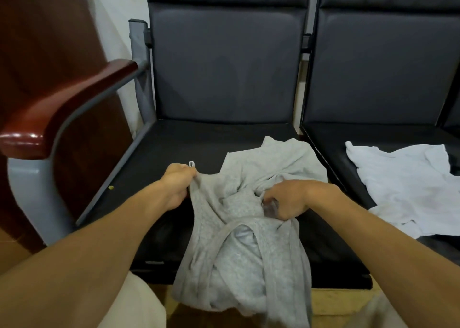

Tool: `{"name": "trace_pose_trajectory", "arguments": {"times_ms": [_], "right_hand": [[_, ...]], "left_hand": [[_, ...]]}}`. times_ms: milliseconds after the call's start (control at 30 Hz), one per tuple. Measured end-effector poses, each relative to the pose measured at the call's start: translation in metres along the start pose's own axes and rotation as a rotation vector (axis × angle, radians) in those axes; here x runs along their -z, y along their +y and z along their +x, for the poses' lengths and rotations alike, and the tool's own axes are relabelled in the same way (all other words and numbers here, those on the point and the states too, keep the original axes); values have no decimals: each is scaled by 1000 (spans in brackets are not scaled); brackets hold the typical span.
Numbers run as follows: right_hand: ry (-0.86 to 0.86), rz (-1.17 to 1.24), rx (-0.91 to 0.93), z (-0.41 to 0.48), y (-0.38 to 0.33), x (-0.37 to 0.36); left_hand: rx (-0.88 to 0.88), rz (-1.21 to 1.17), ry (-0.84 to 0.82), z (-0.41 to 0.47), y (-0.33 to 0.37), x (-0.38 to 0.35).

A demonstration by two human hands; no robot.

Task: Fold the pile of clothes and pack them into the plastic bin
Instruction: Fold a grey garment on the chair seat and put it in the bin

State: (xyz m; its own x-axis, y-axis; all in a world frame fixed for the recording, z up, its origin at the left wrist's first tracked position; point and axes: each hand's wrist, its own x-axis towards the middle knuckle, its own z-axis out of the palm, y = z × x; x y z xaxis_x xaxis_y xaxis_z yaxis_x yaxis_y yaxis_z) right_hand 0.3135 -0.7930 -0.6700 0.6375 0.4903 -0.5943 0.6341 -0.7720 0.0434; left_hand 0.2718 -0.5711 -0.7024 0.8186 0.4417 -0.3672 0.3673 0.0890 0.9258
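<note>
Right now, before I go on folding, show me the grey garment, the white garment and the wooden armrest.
grey garment (224,203): head view, crumpled middle of the fabric.
white garment (408,190): head view, flat middle of the cloth.
wooden armrest (74,98): head view, glossy top surface.

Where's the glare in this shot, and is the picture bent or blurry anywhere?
Head view: glare spots sit on the glossy wooden armrest; the wide lens bows the chair back edges; the right hand gripping the grey garment looks smeared at the fingers; light is dim and even, shadows soft.
</note>
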Motion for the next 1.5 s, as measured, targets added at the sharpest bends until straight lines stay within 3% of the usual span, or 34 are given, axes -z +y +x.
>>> {"name": "trace_pose_trajectory", "arguments": {"times_ms": [200, 433, 633, 700, 867, 1000, 1100, 1167, 1267, 1400, 1500], "right_hand": [[100, 150, 102, 21, 2, -3], [131, 130, 32, 16, 14, -10], [154, 46, -66, -14, 33, -20], [161, 33, -73, -21, 36, -23], [219, 64, -31, -26, 30, -24], [372, 164, 75, -21, 27, -17], [285, 215, 125, -20, 24, -11], [190, 117, 94, -19, 25, -7], [84, -14, 50, -16, 27, -1], [-11, 73, 43, -10, 32, -7], [84, 226, 120, -6, 45, -18]], "left_hand": [[-12, -185, 389, 18, -5, 39], [43, -462, 621, 11, -3, 74], [12, -463, 529, -2, -1, 54], [24, -361, 467, -2, -2, 48], [-82, 418, 363, -11, -10, 51], [-392, 878, 371, -20, -13, 62], [-533, 875, 143, -28, -11, 72], [-457, 888, -102, -32, -12, 78], [-340, 921, -315, -29, -16, 87], [-383, 997, -398, -20, -21, 97], [-470, 1085, -308, -7, -23, 106]]}}
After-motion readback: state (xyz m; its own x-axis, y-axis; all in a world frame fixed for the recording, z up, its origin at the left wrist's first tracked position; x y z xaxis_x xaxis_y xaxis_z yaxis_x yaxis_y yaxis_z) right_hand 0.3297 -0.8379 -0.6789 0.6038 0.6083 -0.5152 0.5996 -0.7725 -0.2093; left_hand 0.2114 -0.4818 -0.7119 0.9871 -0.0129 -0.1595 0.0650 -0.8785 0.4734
